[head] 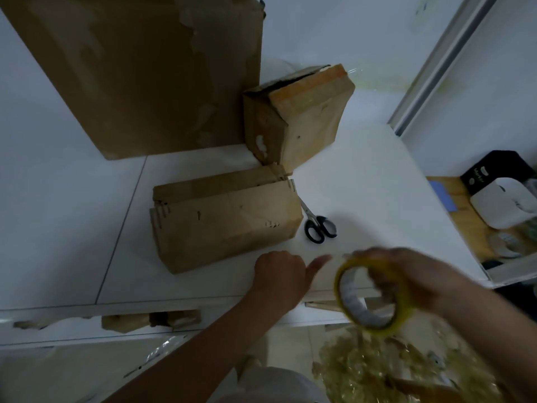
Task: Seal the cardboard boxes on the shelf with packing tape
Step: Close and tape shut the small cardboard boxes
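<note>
A yellow roll of packing tape [347,295] hangs in front of the white shelf's edge, with my right hand [406,274] gripping it through its core. My left hand [280,274] is just left of the roll, fingers curled and thumb stretched toward it; whether it pinches a tape end is blurred. A small cardboard box [226,225] lies on the shelf just beyond my left hand, its flaps folded down. A second small box [299,117] stands tilted behind it with its top partly open. A large cardboard box [139,74] stands at the back left.
Black-handled scissors [318,225] lie on the white shelf top [377,184] right of the near box. A lower wooden surface [465,210] at the right holds a white device and a black box. Crumpled yellowish plastic [386,370] lies below the shelf edge.
</note>
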